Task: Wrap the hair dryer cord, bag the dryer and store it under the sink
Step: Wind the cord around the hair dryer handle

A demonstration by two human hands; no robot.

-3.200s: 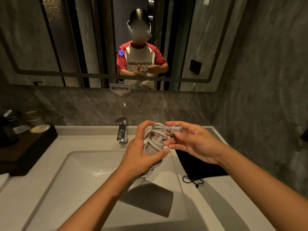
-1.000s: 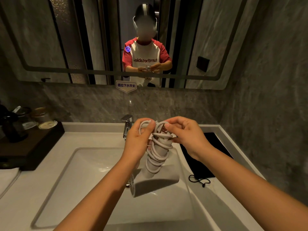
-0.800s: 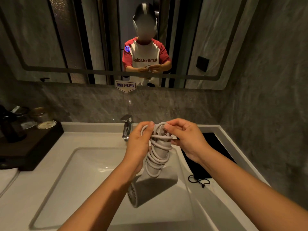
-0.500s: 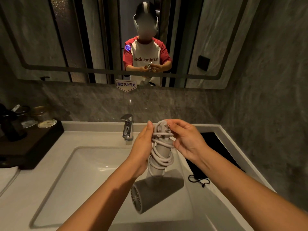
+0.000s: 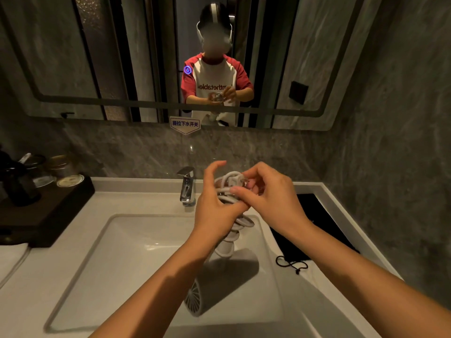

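I hold a grey hair dryer [image 5: 227, 279] upside down above the white sink basin [image 5: 127, 259], barrel low, handle up. Its white cord [image 5: 231, 184] is coiled around the handle in several loops. My left hand [image 5: 214, 211] grips the wrapped handle, index finger raised. My right hand [image 5: 266, 198] pinches the cord end at the top of the coil; the plug is hidden by my fingers. A black drawstring bag [image 5: 317, 223] lies flat on the counter to the right of the basin.
A chrome faucet [image 5: 186, 186] stands behind the basin. A dark tray [image 5: 48, 213] with jars and bottles sits at the left on the counter. A mirror [image 5: 146, 57] fills the wall ahead; a stone wall is close on the right.
The plug, held free in my right hand earlier, is now pressed into the top of the coil. The dryer has tilted so its rear grille faces me.
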